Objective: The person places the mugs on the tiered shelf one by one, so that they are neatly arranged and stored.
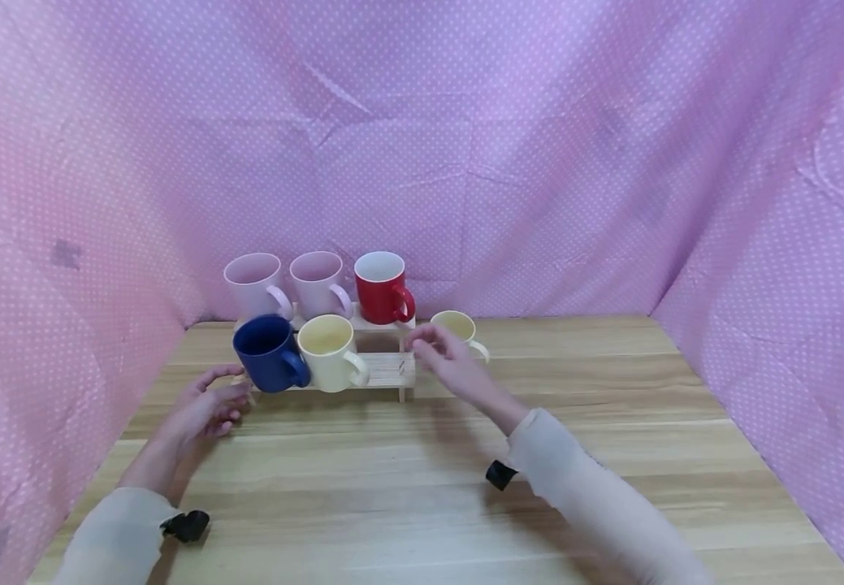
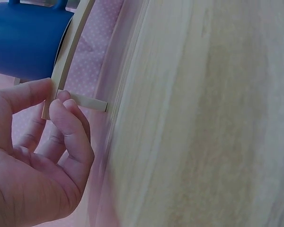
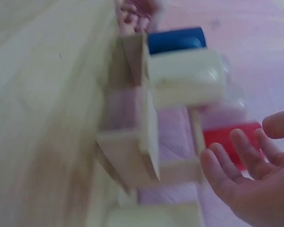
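Observation:
A two-tier wooden rack (image 1: 387, 370) stands near the back of the table. Its front tier holds a dark blue mug (image 1: 264, 366) and a pale yellow mug (image 1: 325, 370); two pink mugs (image 1: 252, 299) and a red mug (image 1: 379, 299) stand on the back tier. My left hand (image 1: 202, 413) pinches the rack's left end beside the blue mug, thumb and index finger at the plank (image 2: 65, 66). At the rack's right end, my right hand (image 1: 456, 366) hovers with loosely bent fingers and nothing in them. It partly hides another yellow mug (image 1: 454, 322).
That other yellow mug stands to the right of the rack. Pink dotted cloth (image 1: 509, 203) encloses the wooden table (image 1: 392, 487) at the back and sides. A black wrist device (image 1: 188, 526) sits at each cuff. The right wrist view is blurred.

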The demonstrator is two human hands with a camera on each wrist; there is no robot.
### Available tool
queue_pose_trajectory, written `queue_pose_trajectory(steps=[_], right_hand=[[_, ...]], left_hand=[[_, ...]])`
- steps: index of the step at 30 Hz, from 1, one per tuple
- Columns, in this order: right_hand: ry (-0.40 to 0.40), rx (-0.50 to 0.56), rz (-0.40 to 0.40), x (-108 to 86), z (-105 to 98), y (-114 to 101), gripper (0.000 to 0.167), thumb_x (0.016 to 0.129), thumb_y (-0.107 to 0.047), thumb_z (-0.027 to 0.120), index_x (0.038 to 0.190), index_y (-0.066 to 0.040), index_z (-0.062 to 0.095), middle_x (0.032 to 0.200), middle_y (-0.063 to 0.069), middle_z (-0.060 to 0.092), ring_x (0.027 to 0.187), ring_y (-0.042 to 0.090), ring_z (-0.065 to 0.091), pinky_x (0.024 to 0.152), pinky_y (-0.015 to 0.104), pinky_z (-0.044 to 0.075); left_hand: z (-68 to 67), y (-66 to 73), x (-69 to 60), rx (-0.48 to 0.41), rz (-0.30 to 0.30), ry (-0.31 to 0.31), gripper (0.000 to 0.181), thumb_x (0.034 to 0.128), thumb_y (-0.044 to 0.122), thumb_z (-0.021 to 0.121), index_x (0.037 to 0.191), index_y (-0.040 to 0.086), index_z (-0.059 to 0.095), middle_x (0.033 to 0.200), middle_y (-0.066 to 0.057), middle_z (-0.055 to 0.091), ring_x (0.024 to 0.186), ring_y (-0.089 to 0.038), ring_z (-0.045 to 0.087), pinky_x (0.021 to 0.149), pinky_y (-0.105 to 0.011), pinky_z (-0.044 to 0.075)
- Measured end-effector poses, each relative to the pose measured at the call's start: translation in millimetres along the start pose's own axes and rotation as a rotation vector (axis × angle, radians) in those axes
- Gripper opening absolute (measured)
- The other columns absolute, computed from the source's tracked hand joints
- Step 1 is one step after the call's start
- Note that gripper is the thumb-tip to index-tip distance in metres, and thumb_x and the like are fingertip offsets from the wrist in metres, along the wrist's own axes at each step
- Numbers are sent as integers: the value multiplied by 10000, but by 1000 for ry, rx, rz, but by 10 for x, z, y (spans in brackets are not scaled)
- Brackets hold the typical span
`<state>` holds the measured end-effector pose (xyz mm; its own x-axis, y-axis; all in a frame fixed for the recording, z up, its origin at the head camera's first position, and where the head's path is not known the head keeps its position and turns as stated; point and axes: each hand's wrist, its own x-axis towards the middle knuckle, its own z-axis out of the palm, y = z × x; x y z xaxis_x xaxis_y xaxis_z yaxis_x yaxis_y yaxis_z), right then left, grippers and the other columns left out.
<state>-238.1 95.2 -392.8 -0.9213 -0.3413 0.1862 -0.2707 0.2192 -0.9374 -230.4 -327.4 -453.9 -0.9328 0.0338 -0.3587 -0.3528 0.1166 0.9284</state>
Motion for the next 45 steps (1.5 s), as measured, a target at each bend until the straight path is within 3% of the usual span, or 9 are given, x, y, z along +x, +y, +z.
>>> queue_pose_trajectory(steps=[6,13,19,23,29,34,40,45], right_hand=[[136,-55,-86,-37,-422,36,317,1064,-185,551,1297,29,566,1299,205,597,1239,338,539,1041,493,469],[182,-60,46,-170,-711,279,586,1080,-277,521,1561,-25,298,1588,190,331,1455,409,289,1176,563,292],[125,-26,175,-288,-766,528,606,1108,-307,436,1590,-9,223,1618,221,272,1465,404,291,1185,543,282],[97,57,259,-315,-743,663,573,1107,-307,440,1567,-1,288,1576,227,348,1410,427,370,1129,558,373],[49,132,312,-289,-684,866,518,1107,-313,442,1504,12,375,1396,303,479,1223,443,530,1005,532,499],[83,136,359,-272,-670,948,496,1122,-330,377,1429,59,380,1313,298,510,997,375,642,851,459,590],[68,133,373,-204,-656,936,494,1119,-371,366,1331,69,444,1210,274,534,863,307,645,784,425,599],[48,54,329,-165,-588,950,496,1120,-400,337,1245,57,486,960,182,585,767,324,650,690,401,589]], left_hand=[[0,9,6,49,-4,12,351,957,351,731,1231,336,512,864,53,693,640,-80,606,520,-220,537],[14,0,19,47,18,24,364,965,344,721,1250,303,499,865,58,702,636,-79,599,517,-222,534],[35,-4,4,20,22,34,313,979,319,706,1222,308,509,834,74,685,631,-71,592,512,-215,535],[47,10,0,7,27,19,325,977,322,709,1228,319,503,829,70,669,633,-70,592,514,-212,532],[60,9,10,-8,31,23,319,983,302,703,1224,319,494,816,72,664,619,-68,591,501,-209,526],[83,-3,35,-3,38,10,353,977,306,712,1251,316,490,823,61,673,622,-72,587,509,-216,532],[67,-30,46,-3,36,27,397,979,290,710,1297,284,472,809,39,678,600,-74,577,488,-215,523],[50,-42,20,27,49,50,423,968,325,721,1312,263,482,804,39,672,601,-73,573,491,-214,521]])
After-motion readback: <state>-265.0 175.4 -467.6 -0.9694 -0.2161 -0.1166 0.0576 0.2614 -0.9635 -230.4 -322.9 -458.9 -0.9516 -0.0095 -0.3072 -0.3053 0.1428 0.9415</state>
